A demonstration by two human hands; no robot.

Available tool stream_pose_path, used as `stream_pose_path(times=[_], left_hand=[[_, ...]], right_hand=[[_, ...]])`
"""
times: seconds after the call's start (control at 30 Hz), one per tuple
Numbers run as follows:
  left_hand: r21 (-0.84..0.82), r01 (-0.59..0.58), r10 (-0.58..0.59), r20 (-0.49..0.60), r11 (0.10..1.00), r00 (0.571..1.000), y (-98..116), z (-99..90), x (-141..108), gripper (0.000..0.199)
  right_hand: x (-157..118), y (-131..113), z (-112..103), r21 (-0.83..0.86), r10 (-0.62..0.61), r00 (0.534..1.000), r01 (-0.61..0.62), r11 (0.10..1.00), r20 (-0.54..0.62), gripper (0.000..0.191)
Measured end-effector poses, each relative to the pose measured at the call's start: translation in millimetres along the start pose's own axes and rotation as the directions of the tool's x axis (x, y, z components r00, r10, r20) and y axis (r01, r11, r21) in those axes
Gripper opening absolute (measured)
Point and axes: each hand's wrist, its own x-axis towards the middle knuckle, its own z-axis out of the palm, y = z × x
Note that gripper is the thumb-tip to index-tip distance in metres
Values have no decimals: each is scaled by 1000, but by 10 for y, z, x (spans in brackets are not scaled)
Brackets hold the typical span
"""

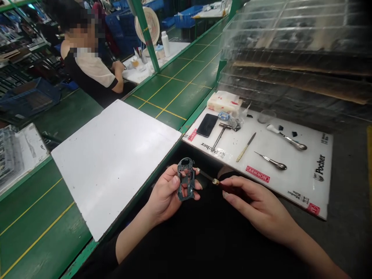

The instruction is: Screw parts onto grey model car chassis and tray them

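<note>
My left hand grips a small dark grey model car body, thumb on one side and fingertips behind and through its openings. The shell is held above my lap, its rounded end pointing away from me. In my right hand is a slim-bladed hand tool with a dark reddish handle and a brass-coloured collar. Its thin metal blade points left, and the tip is close to the shell's right edge; whether they touch I cannot tell. My right fingers hide part of the handle.
Right, a white printed board bears a file, a pointed tool, a brush-like tool, a hammer-shaped tool and a phone. Left lies a white sheet. Clear trays are stacked behind. A co-worker sits across.
</note>
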Motion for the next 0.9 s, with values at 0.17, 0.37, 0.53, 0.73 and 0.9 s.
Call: stream_pose_path(times=[0.17, 0.37, 0.53, 0.73, 0.9], left_hand=[[-19, -7, 8, 80, 1000, 997, -57, -49, 33, 43], [-14, 2, -1, 103, 1000, 995, -106, 20, 82, 38], [-11, -8, 9, 101, 1000, 995, -150, 60, 88, 38], [-13, 3, -2, 117, 1000, 993, -147, 67, 88, 43], [24, -15, 12, 130, 1000, 991, -133, 123, 119, 37]], right_hand=[[41, -90, -16, -197, -230, 973, 229, 953, 18, 35], [98, -109, -36, -206, -370, 929, 366, 907, 20, 50], [142, -108, -122, -194, -432, 899, 436, 878, 65, 54], [215, -114, -142, -162, -478, 872, 489, 857, 103, 49], [213, -125, -164, -157, -484, 869, 494, 855, 100, 49]])
